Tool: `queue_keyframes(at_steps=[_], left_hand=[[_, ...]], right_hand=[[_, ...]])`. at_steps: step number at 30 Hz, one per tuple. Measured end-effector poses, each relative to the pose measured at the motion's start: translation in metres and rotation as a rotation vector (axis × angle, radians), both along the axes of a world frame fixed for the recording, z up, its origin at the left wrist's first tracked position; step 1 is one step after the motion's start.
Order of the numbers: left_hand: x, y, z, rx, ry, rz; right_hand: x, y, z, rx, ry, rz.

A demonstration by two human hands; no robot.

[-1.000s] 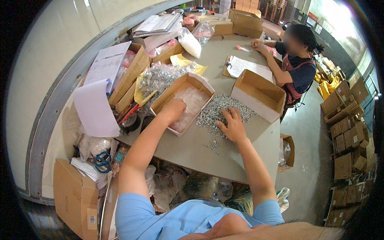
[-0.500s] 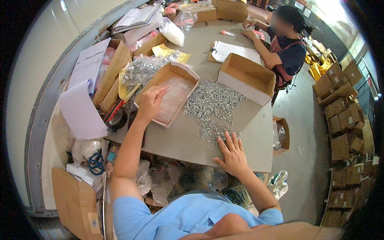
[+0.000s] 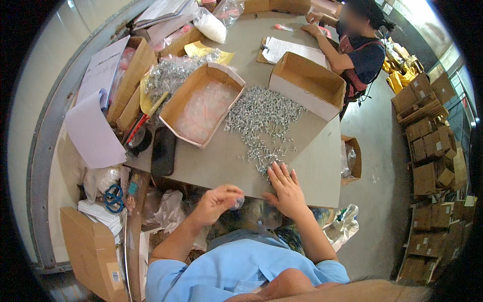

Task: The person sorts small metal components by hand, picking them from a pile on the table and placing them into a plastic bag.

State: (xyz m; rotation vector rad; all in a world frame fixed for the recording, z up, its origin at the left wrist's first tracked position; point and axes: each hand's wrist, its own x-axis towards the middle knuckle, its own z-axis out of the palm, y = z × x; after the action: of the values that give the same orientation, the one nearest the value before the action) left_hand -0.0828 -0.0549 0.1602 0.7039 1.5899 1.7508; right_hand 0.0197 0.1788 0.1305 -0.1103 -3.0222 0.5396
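The largest thing is the grey surface, which carries a spread heap of metal screws; they lie loose, perhaps so that single pieces can be taken easily. Just to the left of the heap is an open carton. It contains thin clear bags, and its low walls probably prevent them from sliding away. On the far right side of the heap stands a white box, close enough to be reached over the screws.

Next in size are the two hands. The right hand is at the near end of the heap, palm down. Its fingers are straight and spread, and I see nothing grasped; this flat position seems suitable for controlling loose pieces. The left hand is nearer to the body than the heap, and to its left. Its grip is a pinch on one small clear pouch; such thin film presumably needs only light pressure. Whether the pouch contains anything, I cannot tell.
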Motion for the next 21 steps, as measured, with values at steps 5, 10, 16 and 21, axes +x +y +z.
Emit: queue_keyframes(at_steps=[5,10,16,21], left_hand=[[0.035,-0.025,-0.056,-0.112,-0.213,-0.133],[0.044,-0.021,-0.143,-0.425,-0.162,-0.405],[0.069,0.011,-0.203,-0.33,0.005,-0.593],[0.067,0.037,-0.128,-0.43,-0.081,-0.615]], right_hand=[[0.023,0.013,-0.001,-0.334,0.258,-0.069],[0.02,0.016,0.011,-0.437,0.202,-0.238],[0.008,0.015,0.014,-0.371,0.2,-0.232],[0.0,0.01,0.007,-0.265,0.284,-0.15]])
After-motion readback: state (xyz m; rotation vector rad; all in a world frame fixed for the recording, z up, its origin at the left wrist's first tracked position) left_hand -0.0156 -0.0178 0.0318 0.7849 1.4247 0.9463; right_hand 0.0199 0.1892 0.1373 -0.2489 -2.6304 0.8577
